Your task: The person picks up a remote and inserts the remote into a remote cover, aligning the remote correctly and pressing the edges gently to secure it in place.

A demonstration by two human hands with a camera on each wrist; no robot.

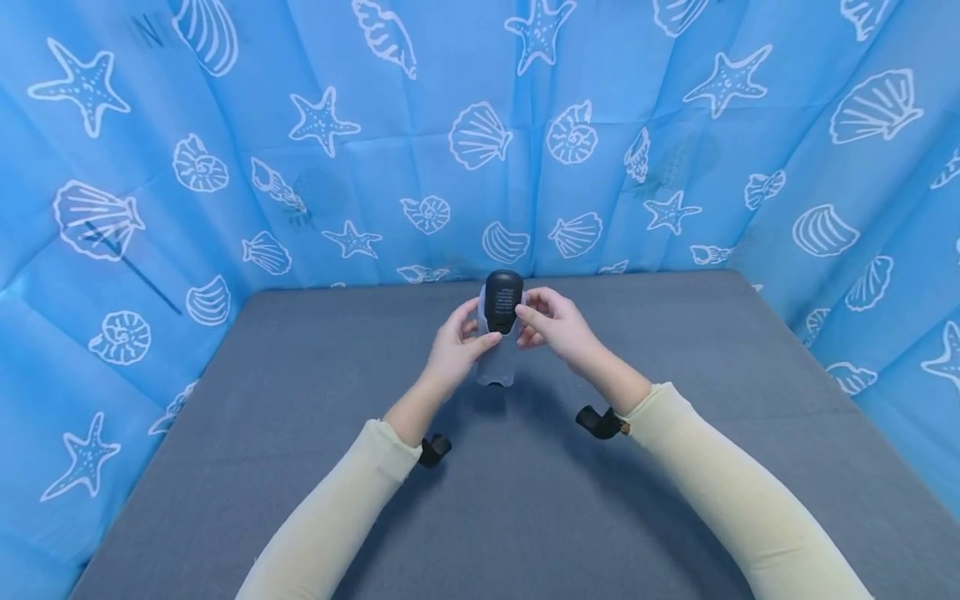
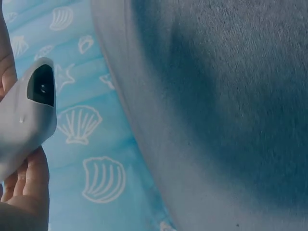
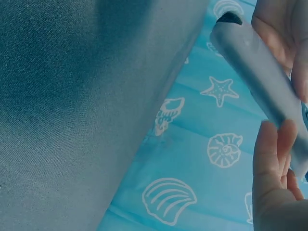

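Both hands hold a whitish remote control (image 1: 495,362) up above the grey table, with its long side upright. A black panel (image 1: 503,292) with small light print covers its upper part. My left hand (image 1: 453,342) grips the left side, its thumb lying on the face near the panel's lower end. On the right side my right hand (image 1: 558,327) pinches it, thumb at the panel's edge and fingers behind. The left wrist view shows a dark window (image 2: 42,85) with a small bulb at the remote's end. In the right wrist view, fingers of both hands touch the remote (image 3: 257,67).
A grey cloth-covered table (image 1: 315,500) spreads beneath the hands. Behind and beside it hangs a blue curtain (image 1: 420,100) with white shells and starfish. Black camera mounts (image 1: 598,422) stick out from both sleeve cuffs.
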